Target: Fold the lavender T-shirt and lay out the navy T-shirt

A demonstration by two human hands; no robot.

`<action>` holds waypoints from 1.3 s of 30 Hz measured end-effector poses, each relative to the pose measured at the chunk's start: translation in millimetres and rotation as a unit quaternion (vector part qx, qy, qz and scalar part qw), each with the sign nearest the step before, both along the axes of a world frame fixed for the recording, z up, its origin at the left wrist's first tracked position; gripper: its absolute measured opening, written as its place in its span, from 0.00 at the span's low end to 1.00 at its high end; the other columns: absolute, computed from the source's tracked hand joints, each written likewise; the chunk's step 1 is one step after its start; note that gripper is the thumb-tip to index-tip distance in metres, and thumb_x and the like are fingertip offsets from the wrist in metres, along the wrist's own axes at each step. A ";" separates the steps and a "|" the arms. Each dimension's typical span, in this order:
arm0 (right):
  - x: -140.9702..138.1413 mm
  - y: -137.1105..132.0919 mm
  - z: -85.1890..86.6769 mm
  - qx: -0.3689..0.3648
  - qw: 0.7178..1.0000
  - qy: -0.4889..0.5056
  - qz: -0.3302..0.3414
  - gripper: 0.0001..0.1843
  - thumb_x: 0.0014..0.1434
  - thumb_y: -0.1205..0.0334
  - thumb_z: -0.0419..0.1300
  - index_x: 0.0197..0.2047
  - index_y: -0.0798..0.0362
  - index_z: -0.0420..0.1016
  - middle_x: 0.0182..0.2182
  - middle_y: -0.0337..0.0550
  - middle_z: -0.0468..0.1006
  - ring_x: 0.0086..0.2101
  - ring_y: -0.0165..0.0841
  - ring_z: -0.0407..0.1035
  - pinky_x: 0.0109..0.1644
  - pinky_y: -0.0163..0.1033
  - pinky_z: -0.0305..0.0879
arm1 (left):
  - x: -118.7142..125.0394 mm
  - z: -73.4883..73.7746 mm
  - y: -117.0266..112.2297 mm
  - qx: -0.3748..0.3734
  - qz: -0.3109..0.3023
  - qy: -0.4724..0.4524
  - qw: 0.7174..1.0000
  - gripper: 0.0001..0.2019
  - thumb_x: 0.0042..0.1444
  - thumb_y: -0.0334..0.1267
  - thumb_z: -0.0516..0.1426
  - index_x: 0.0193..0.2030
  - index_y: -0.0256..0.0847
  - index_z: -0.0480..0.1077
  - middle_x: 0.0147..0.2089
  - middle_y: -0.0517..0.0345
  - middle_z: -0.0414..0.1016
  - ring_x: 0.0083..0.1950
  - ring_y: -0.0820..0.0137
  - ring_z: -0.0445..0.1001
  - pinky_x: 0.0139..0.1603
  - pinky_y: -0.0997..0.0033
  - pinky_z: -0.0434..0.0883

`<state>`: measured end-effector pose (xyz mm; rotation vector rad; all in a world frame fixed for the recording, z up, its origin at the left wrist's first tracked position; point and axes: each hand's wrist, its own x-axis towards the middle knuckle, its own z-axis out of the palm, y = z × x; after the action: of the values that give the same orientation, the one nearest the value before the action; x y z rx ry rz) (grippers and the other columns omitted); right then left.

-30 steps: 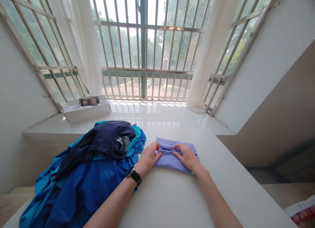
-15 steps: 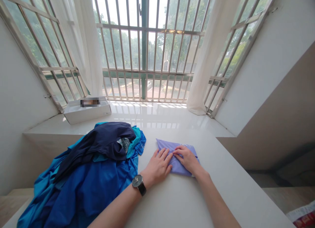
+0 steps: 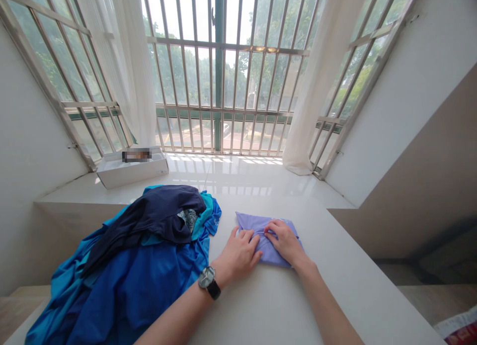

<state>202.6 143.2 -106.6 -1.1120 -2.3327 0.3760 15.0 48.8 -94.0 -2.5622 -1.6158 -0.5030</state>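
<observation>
A flat, folded purple garment lies on the white tabletop, with pale lettering partly covered near its far edge. Resting on its left side is my left hand, fingers stretched out and pressing lightly. My right hand lies over the right part, its thumb and fingertips pinched together on a crease in the fabric. To the left of both hands, a loose heap of blue clothes spreads over the table, topped by a dark navy garment.
On the sill at the far left stands a white open box with a blurred item on top. Barred windows and white curtains are behind the table. A red and white item shows at the lower right corner.
My left hand has slid slightly left and toward me along the purple garment. My right hand has shifted a little to the right, still pinching the crease.
</observation>
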 end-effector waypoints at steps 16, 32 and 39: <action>-8.0 -5.7 -5.2 -0.055 0.998 0.026 0.015 0.07 0.59 0.64 0.57 0.41 0.49 0.74 0.37 0.42 0.75 0.35 0.35 0.72 0.44 0.43 0.69 | 22.9 12.4 -15.4 -0.002 -0.044 0.035 0.998 0.17 0.68 0.46 0.48 0.38 0.37 0.72 0.39 0.45 0.75 0.41 0.57 0.73 0.44 0.56 0.68; -10.2 -13.3 -0.7 -0.070 0.997 0.002 0.031 0.09 0.62 0.64 0.53 0.41 0.49 0.74 0.38 0.43 0.76 0.37 0.35 0.72 0.44 0.40 0.67 | 11.5 6.1 -8.8 -0.047 -0.065 -0.015 0.997 0.10 0.61 0.43 0.57 0.42 0.39 0.70 0.48 0.49 0.74 0.51 0.58 0.69 0.52 0.59 0.70; -12.8 -15.8 -0.6 -0.062 0.998 -0.007 0.019 0.08 0.61 0.65 0.53 0.41 0.51 0.72 0.37 0.44 0.76 0.36 0.35 0.72 0.43 0.39 0.66 | 6.0 15.4 -6.6 -0.099 -0.080 -0.041 0.991 0.10 0.60 0.43 0.59 0.43 0.38 0.72 0.44 0.51 0.77 0.55 0.59 0.69 0.56 0.63 0.70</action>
<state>189.9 127.4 -107.2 -1.1319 -2.3736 0.5362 20.9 42.2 -78.5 -2.8697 -1.5673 -0.4866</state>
